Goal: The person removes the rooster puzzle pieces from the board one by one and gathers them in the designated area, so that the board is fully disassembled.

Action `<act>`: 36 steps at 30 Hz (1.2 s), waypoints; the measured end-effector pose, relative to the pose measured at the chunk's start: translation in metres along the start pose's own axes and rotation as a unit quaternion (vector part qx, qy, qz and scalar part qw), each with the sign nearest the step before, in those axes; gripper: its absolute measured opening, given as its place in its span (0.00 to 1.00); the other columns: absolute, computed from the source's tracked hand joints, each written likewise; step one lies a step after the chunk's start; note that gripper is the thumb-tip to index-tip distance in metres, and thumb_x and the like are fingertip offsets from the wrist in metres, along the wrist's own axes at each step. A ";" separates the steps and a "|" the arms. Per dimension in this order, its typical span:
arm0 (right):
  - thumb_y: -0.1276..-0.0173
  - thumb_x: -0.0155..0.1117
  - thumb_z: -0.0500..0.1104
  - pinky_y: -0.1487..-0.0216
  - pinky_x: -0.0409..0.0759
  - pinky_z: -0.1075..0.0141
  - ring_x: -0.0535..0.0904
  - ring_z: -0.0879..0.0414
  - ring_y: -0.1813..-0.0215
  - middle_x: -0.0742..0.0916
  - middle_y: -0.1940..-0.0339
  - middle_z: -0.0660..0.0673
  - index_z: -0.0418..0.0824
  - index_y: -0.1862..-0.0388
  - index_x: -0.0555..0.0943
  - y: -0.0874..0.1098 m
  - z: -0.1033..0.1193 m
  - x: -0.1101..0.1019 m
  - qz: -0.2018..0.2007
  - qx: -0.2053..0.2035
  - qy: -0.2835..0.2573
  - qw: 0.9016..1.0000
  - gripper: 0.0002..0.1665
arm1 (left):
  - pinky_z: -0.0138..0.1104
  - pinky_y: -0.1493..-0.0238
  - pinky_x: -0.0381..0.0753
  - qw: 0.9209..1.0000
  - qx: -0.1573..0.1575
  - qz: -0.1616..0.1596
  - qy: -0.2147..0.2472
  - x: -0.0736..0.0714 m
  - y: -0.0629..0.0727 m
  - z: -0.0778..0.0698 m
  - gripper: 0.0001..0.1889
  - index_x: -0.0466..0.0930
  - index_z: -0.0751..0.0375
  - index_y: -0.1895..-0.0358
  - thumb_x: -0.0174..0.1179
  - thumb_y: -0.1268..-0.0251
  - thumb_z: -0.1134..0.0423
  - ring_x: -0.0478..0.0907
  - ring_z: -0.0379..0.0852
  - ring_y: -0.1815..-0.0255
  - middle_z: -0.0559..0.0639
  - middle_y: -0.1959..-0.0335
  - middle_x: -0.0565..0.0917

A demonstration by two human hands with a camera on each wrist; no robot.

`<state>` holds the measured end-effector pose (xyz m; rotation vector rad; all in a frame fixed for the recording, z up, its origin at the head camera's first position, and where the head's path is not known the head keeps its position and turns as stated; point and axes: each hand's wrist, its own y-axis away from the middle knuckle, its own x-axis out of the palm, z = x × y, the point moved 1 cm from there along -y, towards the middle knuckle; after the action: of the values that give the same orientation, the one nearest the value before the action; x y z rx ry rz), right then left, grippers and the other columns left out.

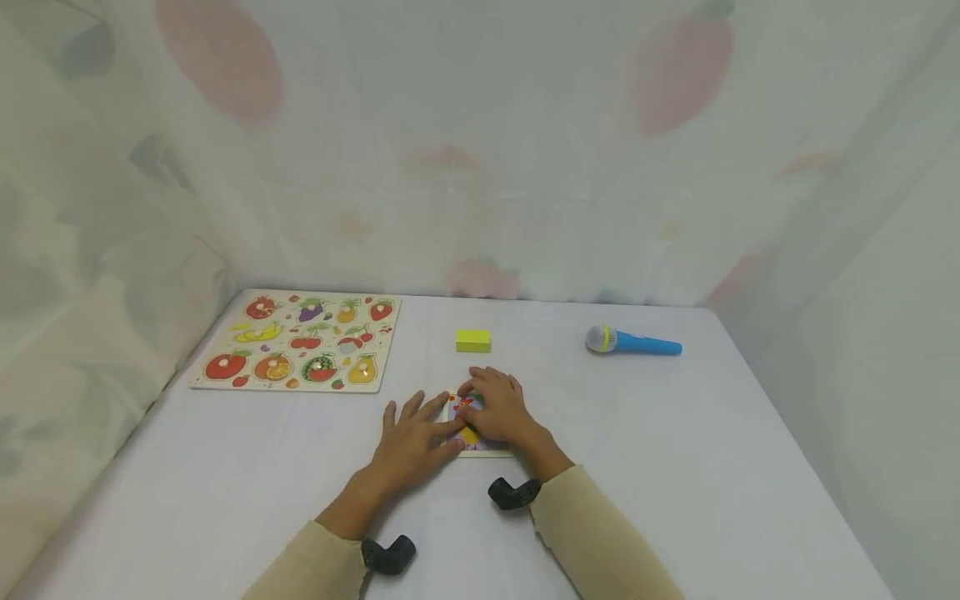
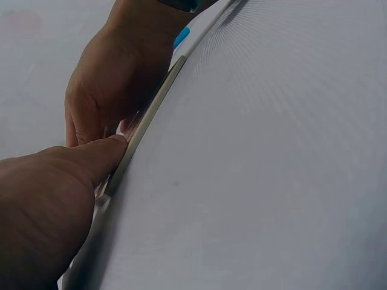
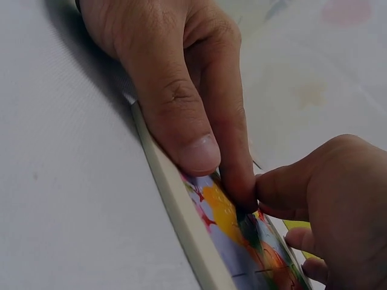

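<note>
A small jigsaw puzzle (image 1: 480, 452) with a colourful picture and a pale frame lies flat near the middle of the table. My left hand (image 1: 416, 442) comes in from its left, fingers spread, with thumb and index fingertip resting on the picture. My right hand (image 1: 498, 408) lies over its upper right part, fingers bent down toward the far edge. In the right wrist view, the right thumb meets the left index fingertip over the puzzle picture (image 3: 221, 208). The hands hide much of the picture.
A fruit peg puzzle board (image 1: 296, 342) lies at the back left. Beyond the hands sits a yellow block (image 1: 473, 341). A blue toy microphone (image 1: 637, 342) rests at the back right. Patterned curtains (image 1: 480, 167) hang around the white table.
</note>
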<state>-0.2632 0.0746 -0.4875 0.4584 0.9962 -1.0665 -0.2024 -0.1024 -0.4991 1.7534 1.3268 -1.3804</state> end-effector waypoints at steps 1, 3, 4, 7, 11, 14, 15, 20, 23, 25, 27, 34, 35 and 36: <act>0.37 0.63 0.51 0.34 0.49 0.36 0.59 0.43 0.28 0.73 0.31 0.43 0.51 0.56 0.81 0.000 0.000 0.000 0.000 0.002 0.000 1.000 0.12 | 0.67 0.37 0.39 1.000 0.000 0.000 0.000 0.000 0.000 0.000 0.23 0.79 0.35 0.40 0.56 0.36 0.38 0.51 0.62 0.27 0.47 0.28 0.64; 0.36 0.63 0.52 0.33 0.48 0.37 0.59 0.43 0.28 0.72 0.31 0.44 0.51 0.56 0.81 -0.001 -0.001 0.001 0.001 0.008 0.003 1.000 0.12 | 0.67 0.37 0.39 1.000 0.000 0.000 0.000 0.001 -0.001 0.000 0.23 0.79 0.35 0.40 0.56 0.36 0.38 0.51 0.62 0.27 0.46 0.28 0.64; 0.36 0.63 0.52 0.33 0.48 0.37 0.59 0.43 0.28 0.72 0.31 0.44 0.51 0.56 0.82 -0.001 -0.001 0.002 0.000 0.009 0.004 1.000 0.12 | 0.67 0.37 0.39 1.000 0.000 0.000 0.001 0.001 -0.001 0.000 0.23 0.79 0.35 0.40 0.56 0.36 0.38 0.51 0.62 0.27 0.46 0.28 0.64; 0.37 0.63 0.52 0.34 0.46 0.36 0.58 0.42 0.28 0.72 0.31 0.44 0.51 0.56 0.82 0.000 -0.001 0.002 0.001 0.013 -0.005 1.000 0.12 | 0.67 0.37 0.39 1.000 -0.002 0.003 0.002 0.000 -0.001 0.000 0.23 0.79 0.36 0.40 0.56 0.36 0.38 0.51 0.62 0.27 0.46 0.28 0.64; 0.39 0.63 0.53 0.34 0.44 0.34 0.58 0.41 0.28 0.72 0.30 0.43 0.51 0.57 0.82 -0.001 0.000 0.002 0.002 0.016 -0.017 1.000 0.13 | 0.67 0.37 0.39 1.000 -0.004 0.006 0.001 0.000 -0.001 0.000 0.23 0.79 0.36 0.40 0.56 0.36 0.38 0.51 0.63 0.27 0.47 0.28 0.64; 0.39 0.62 0.54 0.34 0.43 0.34 0.57 0.42 0.27 0.71 0.30 0.44 0.52 0.57 0.82 -0.002 0.001 0.001 0.006 0.023 -0.013 1.000 0.14 | 0.67 0.37 0.40 1.000 -0.002 0.004 -0.002 0.000 -0.001 0.000 0.22 0.80 0.36 0.41 0.56 0.36 0.38 0.51 0.63 0.27 0.47 0.28 0.64; 0.39 0.62 0.54 0.34 0.43 0.34 0.57 0.42 0.27 0.71 0.29 0.44 0.52 0.57 0.81 -0.003 0.002 0.001 0.008 0.026 -0.010 1.000 0.14 | 0.67 0.37 0.39 1.000 -0.002 0.004 -0.001 0.000 -0.001 0.000 0.22 0.80 0.36 0.41 0.56 0.36 0.38 0.51 0.63 0.27 0.47 0.28 0.64; 0.40 0.63 0.53 0.34 0.40 0.34 0.55 0.43 0.27 0.70 0.29 0.46 0.52 0.57 0.79 -0.003 0.002 0.001 0.012 0.035 -0.014 0.999 0.13 | 0.67 0.37 0.39 1.000 -0.001 0.002 -0.002 0.000 -0.001 0.000 0.22 0.80 0.36 0.41 0.56 0.36 0.38 0.51 0.63 0.27 0.47 0.28 0.64; 0.40 0.64 0.51 0.34 0.39 0.35 0.56 0.44 0.27 0.71 0.29 0.46 0.51 0.57 0.78 -0.003 0.003 0.001 0.008 0.037 -0.023 0.999 0.13 | 0.67 0.37 0.39 1.000 0.000 0.000 -0.005 0.001 -0.001 0.001 0.22 0.80 0.36 0.41 0.56 0.36 0.38 0.51 0.62 0.27 0.46 0.28 0.64; 0.40 0.64 0.50 0.33 0.39 0.35 0.56 0.44 0.27 0.72 0.30 0.47 0.51 0.57 0.78 -0.002 0.003 0.001 0.004 0.037 -0.027 0.999 0.13 | 0.67 0.37 0.39 1.000 0.000 0.000 -0.006 0.002 -0.001 0.001 0.23 0.79 0.35 0.40 0.55 0.36 0.37 0.50 0.62 0.27 0.46 0.28 0.63; 0.40 0.64 0.48 0.33 0.38 0.35 0.57 0.46 0.27 0.73 0.31 0.49 0.50 0.56 0.78 -0.002 0.003 0.001 0.002 0.039 -0.029 0.999 0.13 | 0.66 0.36 0.38 1.000 0.001 0.001 -0.005 0.002 -0.001 0.001 0.23 0.78 0.35 0.39 0.55 0.35 0.37 0.50 0.62 0.27 0.45 0.27 0.63; 0.40 0.61 0.39 0.33 0.38 0.35 0.59 0.49 0.27 0.76 0.35 0.52 0.51 0.56 0.77 -0.001 0.001 0.003 -0.011 0.028 -0.028 0.999 0.13 | 0.67 0.37 0.37 1.000 -0.001 0.002 0.002 0.003 -0.001 0.001 0.24 0.76 0.32 0.38 0.55 0.35 0.37 0.49 0.62 0.27 0.45 0.28 0.63; 0.39 0.61 0.38 0.33 0.39 0.35 0.59 0.48 0.27 0.76 0.35 0.51 0.51 0.56 0.77 -0.001 0.001 0.003 -0.012 0.026 -0.029 0.999 0.13 | 0.67 0.37 0.37 1.000 -0.002 0.003 0.003 0.003 -0.001 0.001 0.23 0.76 0.32 0.38 0.55 0.35 0.37 0.49 0.62 0.26 0.45 0.28 0.63; 0.39 0.61 0.38 0.33 0.39 0.35 0.59 0.48 0.27 0.76 0.35 0.51 0.50 0.55 0.77 0.000 0.001 0.003 -0.012 0.026 -0.029 0.999 0.13 | 0.67 0.36 0.36 1.000 -0.003 0.003 0.006 0.002 -0.001 0.001 0.23 0.76 0.33 0.38 0.55 0.35 0.37 0.49 0.62 0.26 0.45 0.28 0.64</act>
<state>-0.2626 0.0719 -0.4893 0.4562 0.9274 -1.1228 -0.2036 -0.1020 -0.5016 1.7625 1.3295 -1.3644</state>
